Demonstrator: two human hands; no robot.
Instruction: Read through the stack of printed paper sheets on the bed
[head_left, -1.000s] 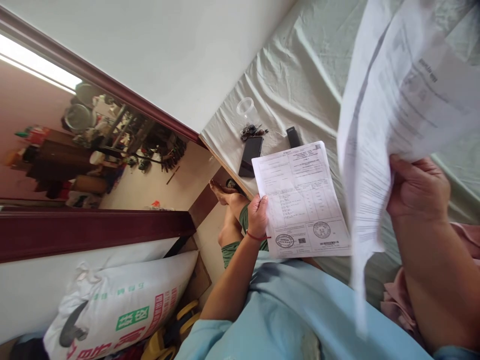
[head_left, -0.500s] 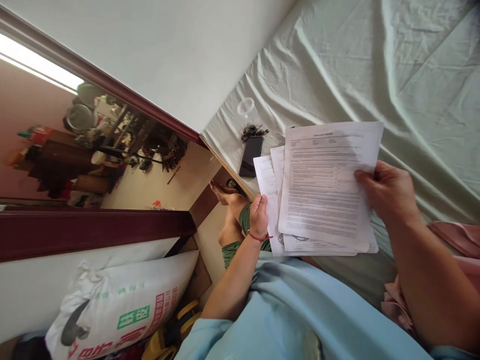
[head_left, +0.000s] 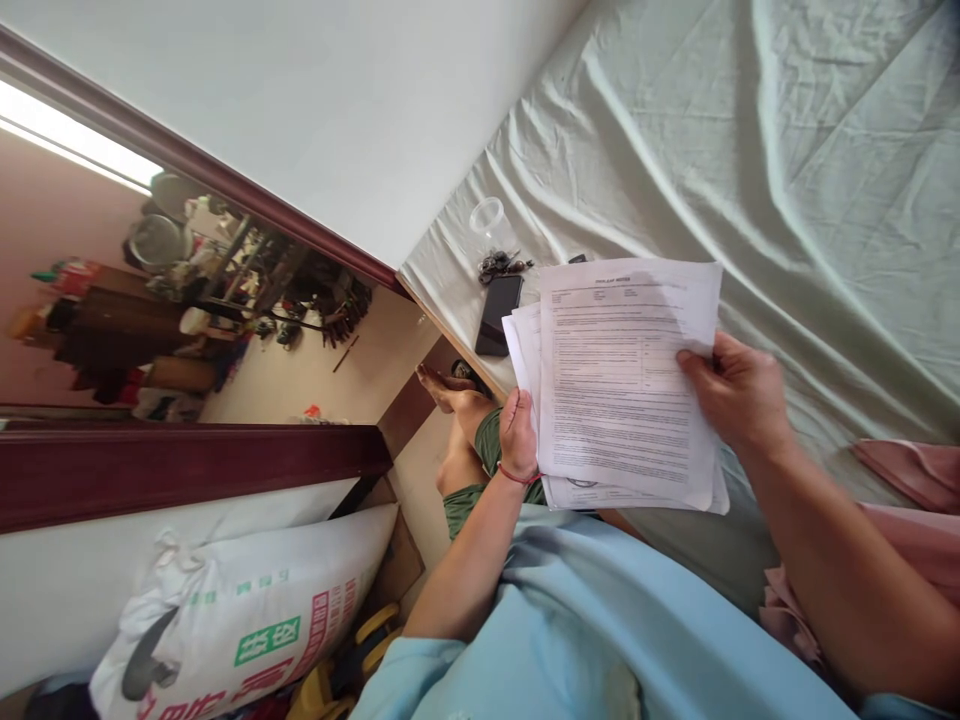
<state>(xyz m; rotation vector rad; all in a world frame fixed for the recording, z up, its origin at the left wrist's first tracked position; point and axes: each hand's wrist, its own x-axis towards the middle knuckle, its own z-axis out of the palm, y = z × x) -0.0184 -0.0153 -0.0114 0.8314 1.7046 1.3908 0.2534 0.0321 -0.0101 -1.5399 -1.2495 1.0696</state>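
Observation:
Several printed paper sheets point(head_left: 626, 390) are held in a loose stack over my lap, their edges fanned out on the left and at the bottom. My left hand point(head_left: 518, 430), with a red string at the wrist, grips the stack's left edge, thumb on top and the other fingers mostly hidden beneath. On the opposite side, my right hand point(head_left: 739, 385) pinches the right edge of the top sheets, thumb lying on the print. A black phone point(head_left: 499, 318) rests on the bed just beyond the stack's left corner.
The bed point(head_left: 712, 130) has a wrinkled pale green sheet. A clear plastic cup point(head_left: 489, 218) and a bunch of keys point(head_left: 501, 265) lie by the phone. Pink cloth point(head_left: 907, 470) sits at right. A white printed sack point(head_left: 255, 610) leans at lower left, near a dark red door frame point(head_left: 187, 470).
My right hand has moved left with the top sheets, bringing them more squarely over the ones beneath. Less of the lower sheets shows now. My left hand has stayed nearly in place.

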